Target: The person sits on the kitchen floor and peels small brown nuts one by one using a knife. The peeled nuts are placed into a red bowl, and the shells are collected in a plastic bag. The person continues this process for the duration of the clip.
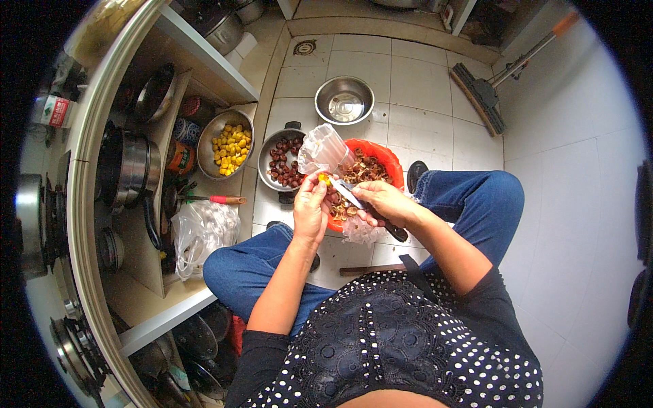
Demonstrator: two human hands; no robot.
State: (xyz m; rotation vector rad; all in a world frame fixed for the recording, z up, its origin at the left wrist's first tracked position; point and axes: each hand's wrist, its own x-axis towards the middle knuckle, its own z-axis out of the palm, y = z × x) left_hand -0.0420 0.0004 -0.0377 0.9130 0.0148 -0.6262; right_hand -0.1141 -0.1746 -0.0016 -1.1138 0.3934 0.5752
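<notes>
My left hand (312,206) pinches a yellow peeled chestnut (324,179) between its fingertips. In my right hand (385,203) is a knife (348,193) with a black handle, its blade close beside the chestnut. Both hands are over a red-lined container (390,153) that holds brown shells (370,169); a clear plastic bag or wrapper (324,150) lies at its left edge. Left of it, a metal pan (264,173) holds dark brown unpeeled chestnuts (285,163). Further left, a metal bowl (205,158) of peeled yellow chestnuts (233,145) stands tilted at the cabinet's edge.
A steel basin (344,99) with a little liquid stands on the tiled floor beyond the container. A floor squeegee or mop (477,97) leans at the right wall. The open cabinet at left holds pots (130,168), jars, a red-handled tool (227,200) and a plastic bag (204,232).
</notes>
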